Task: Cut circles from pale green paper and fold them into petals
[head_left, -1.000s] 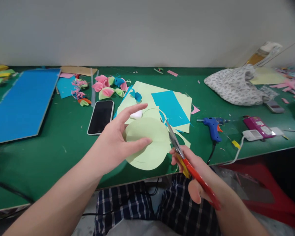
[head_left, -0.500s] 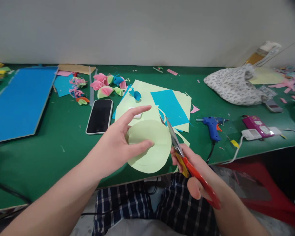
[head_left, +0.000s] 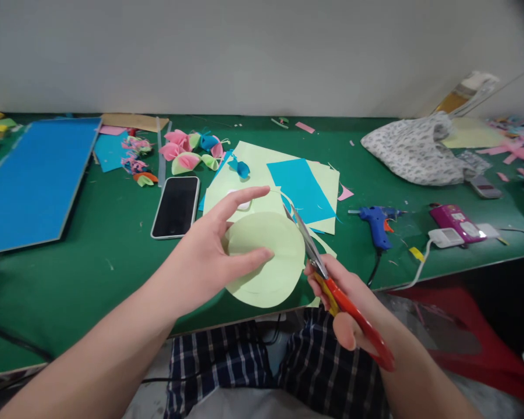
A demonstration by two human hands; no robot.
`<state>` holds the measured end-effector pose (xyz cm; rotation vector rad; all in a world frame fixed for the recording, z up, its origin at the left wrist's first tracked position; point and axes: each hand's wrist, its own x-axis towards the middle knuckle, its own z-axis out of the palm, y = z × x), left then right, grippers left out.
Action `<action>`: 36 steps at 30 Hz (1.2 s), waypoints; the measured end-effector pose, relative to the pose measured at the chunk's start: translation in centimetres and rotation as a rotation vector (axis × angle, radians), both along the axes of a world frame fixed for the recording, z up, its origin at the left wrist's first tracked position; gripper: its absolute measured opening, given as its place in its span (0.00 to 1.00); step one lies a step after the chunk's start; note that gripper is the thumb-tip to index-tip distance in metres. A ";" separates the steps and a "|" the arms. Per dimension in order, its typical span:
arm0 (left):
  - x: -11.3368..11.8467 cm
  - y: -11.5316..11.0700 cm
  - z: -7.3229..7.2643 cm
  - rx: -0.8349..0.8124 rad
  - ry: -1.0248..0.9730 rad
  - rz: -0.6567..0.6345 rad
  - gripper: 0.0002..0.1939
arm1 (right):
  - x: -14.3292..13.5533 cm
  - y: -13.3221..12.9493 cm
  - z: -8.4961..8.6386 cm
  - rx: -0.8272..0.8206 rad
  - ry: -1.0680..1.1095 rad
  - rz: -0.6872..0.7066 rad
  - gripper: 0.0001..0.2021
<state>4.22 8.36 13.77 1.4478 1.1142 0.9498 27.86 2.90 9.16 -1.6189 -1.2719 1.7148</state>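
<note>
A pale green paper circle (head_left: 273, 285) is in my left hand (head_left: 218, 244), with the thumb on top of it and the index finger stretched out beyond its upper edge. My right hand (head_left: 343, 285) holds scissors (head_left: 338, 297) with red and yellow handles. Their blades lie along the circle's right edge, where a thin curled strip of the same paper (head_left: 323, 240) hangs. Beneath and behind are pale green sheets (head_left: 257, 160), a blue sheet (head_left: 301, 189) and a small blue paper piece (head_left: 242, 169).
A phone (head_left: 175, 208) and pink and green paper petals (head_left: 181, 152) lie left of the sheets. Farther left is a large blue board (head_left: 39, 180). On the right are a blue glue gun (head_left: 378, 227), a purple device (head_left: 456, 222) and a patterned cloth bag (head_left: 413, 148).
The scissor handles have drawn slightly closer together in my right hand. My left hand and the circle look almost unmoved.
</note>
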 end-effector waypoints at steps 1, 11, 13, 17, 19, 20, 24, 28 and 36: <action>0.0 0.0 0.0 -0.002 0.003 -0.002 0.34 | -0.1 0.0 0.1 0.010 0.005 0.001 0.23; 0.0 0.2 0.7 -0.031 0.019 -0.019 0.35 | 0.7 -0.1 0.1 0.135 0.027 0.056 0.39; -0.2 0.4 0.4 -0.004 -0.005 -0.008 0.34 | 0.8 0.0 -0.1 0.188 0.080 0.061 0.42; 0.1 0.1 -0.8 -0.039 -0.084 0.104 0.34 | -0.5 0.4 0.2 0.269 0.231 -0.065 0.38; 0.8 -0.3 -1.6 -0.022 -0.136 0.216 0.34 | -1.7 0.8 0.4 0.297 0.301 -0.141 0.28; 1.3 -0.5 -2.1 -0.007 -0.142 0.287 0.34 | -2.5 1.1 0.5 0.308 0.328 -0.186 0.25; 3.5 -1.6 -3.6 -0.021 -0.188 0.451 0.33 | -5.0 2.0 0.4 0.355 0.349 -0.369 0.21; 5.3 -2.2 -4.2 -0.055 -0.331 0.543 0.32 | -6.2 2.5 0.3 0.405 0.358 -0.479 0.20; 5.1 -2.3 -4.5 -0.022 -0.241 0.524 0.34 | -4.5 2.6 -0.2 0.371 0.358 -0.299 0.24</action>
